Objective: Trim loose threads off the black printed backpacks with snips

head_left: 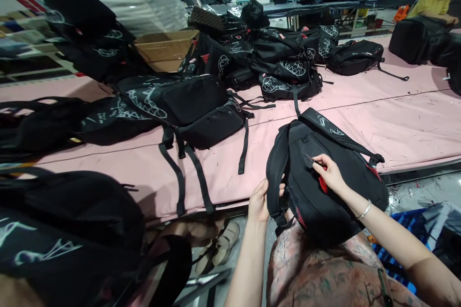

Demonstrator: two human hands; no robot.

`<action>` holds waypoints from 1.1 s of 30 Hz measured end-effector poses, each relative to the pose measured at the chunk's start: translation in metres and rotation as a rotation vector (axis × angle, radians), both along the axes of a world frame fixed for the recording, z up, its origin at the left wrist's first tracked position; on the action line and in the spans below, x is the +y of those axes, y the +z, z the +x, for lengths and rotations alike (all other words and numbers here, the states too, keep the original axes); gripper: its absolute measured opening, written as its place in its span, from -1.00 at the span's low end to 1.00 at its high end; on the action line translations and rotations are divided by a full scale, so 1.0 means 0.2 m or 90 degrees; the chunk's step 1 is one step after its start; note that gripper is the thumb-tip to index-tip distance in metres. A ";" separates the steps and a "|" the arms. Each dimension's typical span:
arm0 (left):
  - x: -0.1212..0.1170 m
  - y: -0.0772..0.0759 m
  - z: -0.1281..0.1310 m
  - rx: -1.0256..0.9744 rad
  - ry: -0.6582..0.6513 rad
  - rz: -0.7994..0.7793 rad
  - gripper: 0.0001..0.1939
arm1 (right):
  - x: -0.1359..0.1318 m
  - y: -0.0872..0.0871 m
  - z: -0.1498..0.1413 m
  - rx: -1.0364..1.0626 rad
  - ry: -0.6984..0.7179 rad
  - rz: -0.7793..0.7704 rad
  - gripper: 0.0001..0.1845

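Note:
A black backpack (324, 201) leans across my lap and the table edge, its padded back and straps facing up. My left hand (260, 200) is closed around the edge of its left shoulder strap (276, 180). Over the back panel, my right hand (329, 172) grips small red-handled scissors (323, 184), whose dark tip points up and left near the mesh patch (312, 148). The second shoulder strap (336, 129), with white scribble print, lies toward the upper right of the bag.
Black backpacks with white line prints lie on the pink-covered table (406, 115), including a pile (284, 53) ahead. Another backpack (65, 230) is close at lower left. A blue crate (394, 230) stands at lower right. A person in yellow (432, 2) is at the far right.

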State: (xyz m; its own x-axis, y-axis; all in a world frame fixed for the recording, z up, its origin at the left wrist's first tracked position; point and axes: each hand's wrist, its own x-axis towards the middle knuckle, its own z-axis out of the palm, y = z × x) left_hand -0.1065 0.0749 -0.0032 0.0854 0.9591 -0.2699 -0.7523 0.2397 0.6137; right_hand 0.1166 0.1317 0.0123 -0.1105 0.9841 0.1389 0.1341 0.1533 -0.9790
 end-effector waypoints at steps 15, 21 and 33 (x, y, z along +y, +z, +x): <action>-0.05 -0.05 -0.06 -0.010 -0.045 -0.035 -0.78 | -0.04 -0.10 0.36 -0.020 -0.091 -0.042 -0.65; -0.10 -0.01 0.06 0.135 -0.142 -0.133 -0.68 | 0.08 -0.06 0.86 -0.166 -0.272 -0.037 -0.60; -0.15 -0.09 0.16 0.591 0.100 0.004 -0.54 | 0.17 -0.21 1.10 -0.125 -0.104 -0.275 -0.60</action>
